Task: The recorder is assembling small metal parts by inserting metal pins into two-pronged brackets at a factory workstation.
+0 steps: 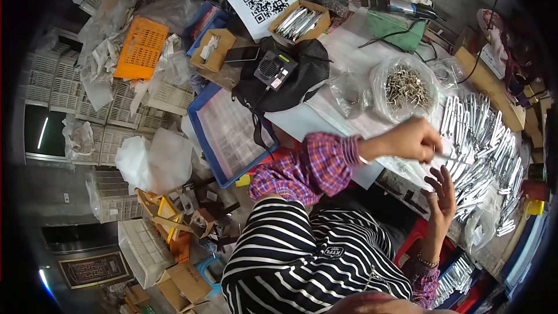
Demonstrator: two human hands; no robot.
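My left hand point(411, 142), in a checked purple sleeve, is closed with fingertips pinched together above the worktable point(349, 52). A thin greyish sliver shows at its fingertips, too blurred to name. Just below and to the right, my right hand point(443, 197) is raised, its fingers apart and curved, with nothing visible in it. Both hands are beside a large spread of shiny silver metal strips point(479, 157). Beyond my left hand is a clear plastic bag point(381, 102), opened wide and filled with small brass-coloured metal pins or screws point(408, 86).
A black bag point(308, 75) carries a small black device point(275, 70). Behind it stands a cardboard box point(317, 20) of silver parts. A blue tray point(204, 139) lies left; a green box point(395, 32) with a power tool point(401, 7) is far right. Crates point(113, 197) line the left.
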